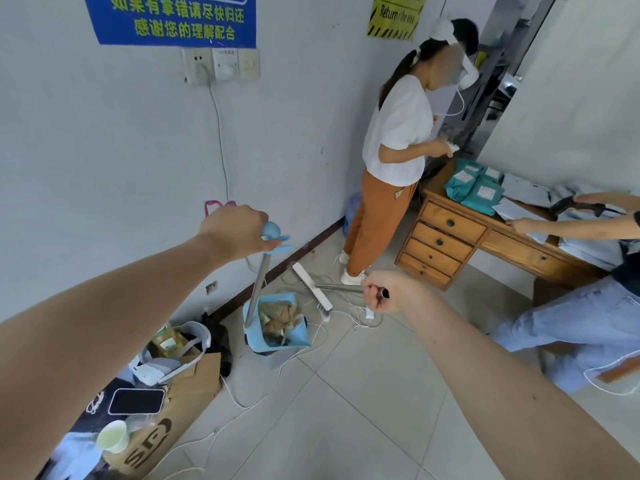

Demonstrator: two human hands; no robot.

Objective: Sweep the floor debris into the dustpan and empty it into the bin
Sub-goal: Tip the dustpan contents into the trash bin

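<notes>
Holding brown debris [278,322], blue dustpan [300,336] hangs from left hand [235,233]

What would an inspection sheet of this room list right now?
Surface: pale tiled floor.
Job's things: light blue plastic dustpan holds brown crumpled debris; white-headed metal-handled broom beside it; bin not seen.
Clutter: brown paper bag, black phone, white cup at lower left.
Hands: left hand grips the dustpan's handle top; right hand grips the broom handle.
Cables: white cables strewn across the floor near the dustpan.
Surroundings: wooden desk with drawers; one standing person, one seated person.
</notes>
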